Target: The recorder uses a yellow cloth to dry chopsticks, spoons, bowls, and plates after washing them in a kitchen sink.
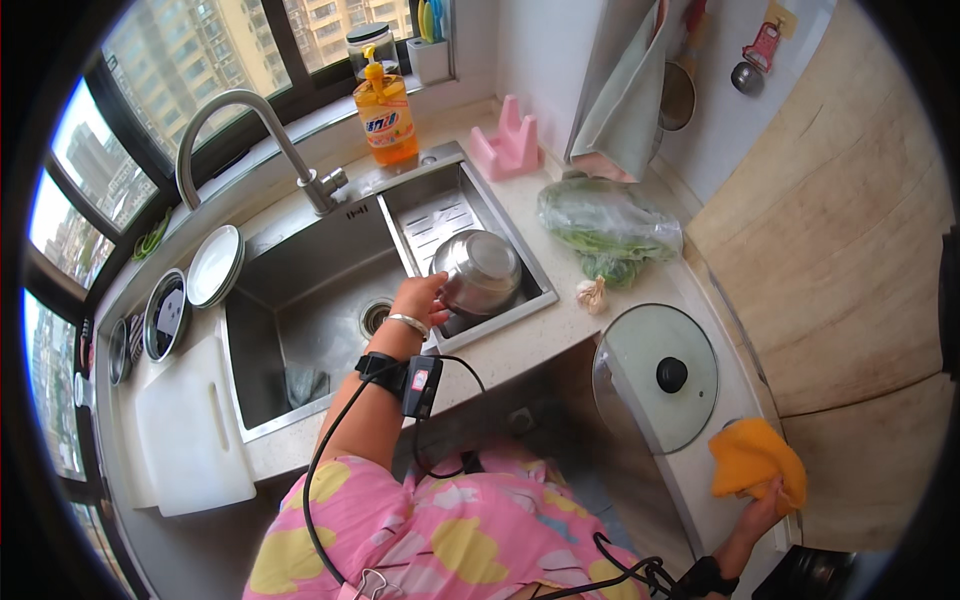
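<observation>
My left hand is at the near-left side of a stainless steel bowl, thumb and fingers at its edge. The bowl lies bottom up and tilted in the smaller right compartment of the sink. Beneath it shows a slotted drain tray. Far to the right, my right hand grips a bunched orange cloth over the side counter. Just beyond the cloth, a glass pot lid with a black knob lies on the counter, overhanging its edge.
A faucet arches over the large basin. Left stand plates and a white cutting board. Behind are a soap bottle and pink rack. Bagged greens and garlic lie right. Cables hang from my arms.
</observation>
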The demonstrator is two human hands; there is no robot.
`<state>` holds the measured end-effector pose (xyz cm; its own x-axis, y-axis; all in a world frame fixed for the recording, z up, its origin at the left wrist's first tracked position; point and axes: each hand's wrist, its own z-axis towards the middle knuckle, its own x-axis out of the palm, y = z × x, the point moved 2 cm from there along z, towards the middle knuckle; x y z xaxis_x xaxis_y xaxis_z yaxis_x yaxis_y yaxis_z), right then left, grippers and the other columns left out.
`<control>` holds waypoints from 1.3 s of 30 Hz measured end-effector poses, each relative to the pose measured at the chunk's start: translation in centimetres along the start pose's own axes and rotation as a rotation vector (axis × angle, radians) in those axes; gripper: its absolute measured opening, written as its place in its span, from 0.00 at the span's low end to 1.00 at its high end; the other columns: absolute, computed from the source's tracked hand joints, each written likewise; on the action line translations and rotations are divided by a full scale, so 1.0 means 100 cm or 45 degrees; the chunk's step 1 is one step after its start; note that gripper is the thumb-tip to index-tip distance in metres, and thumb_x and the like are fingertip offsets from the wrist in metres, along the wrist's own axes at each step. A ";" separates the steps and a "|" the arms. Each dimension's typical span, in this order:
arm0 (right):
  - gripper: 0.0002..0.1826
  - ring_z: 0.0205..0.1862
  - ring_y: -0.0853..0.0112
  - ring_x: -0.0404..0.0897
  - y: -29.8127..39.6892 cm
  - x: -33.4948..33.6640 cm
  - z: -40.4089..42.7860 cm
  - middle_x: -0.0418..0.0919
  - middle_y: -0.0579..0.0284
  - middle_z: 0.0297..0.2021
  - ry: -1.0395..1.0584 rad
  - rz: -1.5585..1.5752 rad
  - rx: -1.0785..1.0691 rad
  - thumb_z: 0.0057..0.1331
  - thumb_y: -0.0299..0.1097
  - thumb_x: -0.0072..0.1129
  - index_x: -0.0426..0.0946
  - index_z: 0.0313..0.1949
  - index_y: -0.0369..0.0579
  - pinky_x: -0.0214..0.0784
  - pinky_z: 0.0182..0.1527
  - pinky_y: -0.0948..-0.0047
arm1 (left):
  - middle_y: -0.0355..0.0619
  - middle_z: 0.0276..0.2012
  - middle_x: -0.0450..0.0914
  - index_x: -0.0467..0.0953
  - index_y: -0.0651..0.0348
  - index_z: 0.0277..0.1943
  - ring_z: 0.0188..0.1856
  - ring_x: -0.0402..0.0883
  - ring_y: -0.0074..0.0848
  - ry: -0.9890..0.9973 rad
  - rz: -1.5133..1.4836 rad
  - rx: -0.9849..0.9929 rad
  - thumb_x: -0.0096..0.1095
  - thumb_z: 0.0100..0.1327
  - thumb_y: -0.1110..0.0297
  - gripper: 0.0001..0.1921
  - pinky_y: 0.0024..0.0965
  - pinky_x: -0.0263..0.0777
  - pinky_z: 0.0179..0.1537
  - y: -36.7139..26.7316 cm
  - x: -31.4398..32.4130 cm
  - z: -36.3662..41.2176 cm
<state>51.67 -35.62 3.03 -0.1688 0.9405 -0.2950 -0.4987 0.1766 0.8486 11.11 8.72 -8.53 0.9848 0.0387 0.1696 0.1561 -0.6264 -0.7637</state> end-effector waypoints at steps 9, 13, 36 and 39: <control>0.18 0.50 0.64 0.68 0.019 0.051 0.015 0.67 0.50 0.50 0.248 0.106 0.058 0.64 0.31 0.44 0.64 0.50 0.32 0.59 0.52 0.69 | 0.42 0.29 0.73 0.68 0.62 0.35 0.29 0.73 0.26 0.051 -0.503 -0.020 0.52 0.58 0.69 0.07 0.33 0.69 0.31 0.000 0.013 0.018; 0.19 0.50 0.67 0.68 0.014 0.073 0.015 0.67 0.54 0.50 0.339 0.317 0.154 0.65 0.34 0.44 0.62 0.52 0.35 0.58 0.53 0.71 | 0.42 0.26 0.74 0.68 0.61 0.33 0.29 0.75 0.30 0.172 -0.879 -0.161 0.52 0.58 0.72 0.03 0.36 0.72 0.41 -0.004 0.029 0.017; 0.27 0.37 0.63 0.72 0.232 0.393 -0.126 0.72 0.56 0.36 1.025 0.650 -0.784 0.59 0.55 0.52 0.67 0.44 0.41 0.63 0.41 0.68 | 0.44 0.40 0.77 0.69 0.64 0.46 0.42 0.76 0.27 0.817 -0.842 0.588 0.58 0.54 0.77 0.15 0.30 0.68 0.47 -0.078 -0.006 -0.110; 0.29 0.34 0.65 0.71 0.243 0.385 -0.152 0.71 0.59 0.33 1.418 0.717 -0.456 0.59 0.56 0.50 0.66 0.44 0.41 0.64 0.39 0.69 | 0.42 0.38 0.77 0.70 0.63 0.44 0.38 0.77 0.24 0.692 -0.791 0.666 0.58 0.54 0.77 0.13 0.26 0.70 0.42 -0.077 -0.022 -0.107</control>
<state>20.16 0.46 5.65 -0.9537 0.0833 -0.2890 -0.2971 -0.4110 0.8619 6.96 5.15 3.60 0.5666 -0.2016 0.7990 0.7787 -0.1860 -0.5992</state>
